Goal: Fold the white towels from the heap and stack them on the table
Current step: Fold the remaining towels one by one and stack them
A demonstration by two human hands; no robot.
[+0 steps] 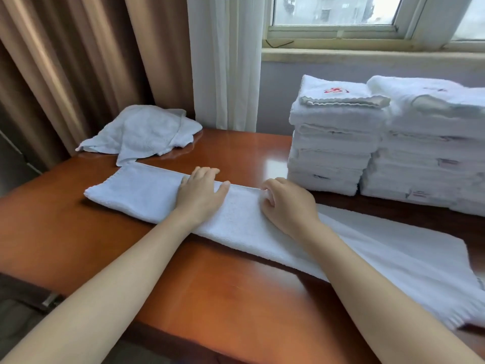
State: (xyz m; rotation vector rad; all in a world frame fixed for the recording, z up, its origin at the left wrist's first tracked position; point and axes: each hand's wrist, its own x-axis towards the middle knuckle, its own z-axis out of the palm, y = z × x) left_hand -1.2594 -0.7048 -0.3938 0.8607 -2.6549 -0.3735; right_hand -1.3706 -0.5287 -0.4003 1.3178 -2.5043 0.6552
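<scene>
One towel runs 10-to-4 o'clock; left hand presses flat, right hand (fingers curled) pinches its edge.

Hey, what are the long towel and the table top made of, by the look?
Towel: likely cotton terry, matte, with a nubby looped pile. Table: looks like wood or veneer, reddish-brown, under glossy lacquer; bright reflections show on it.

The head-worn view looks forward and down, close over the table, facing the window.
</scene>
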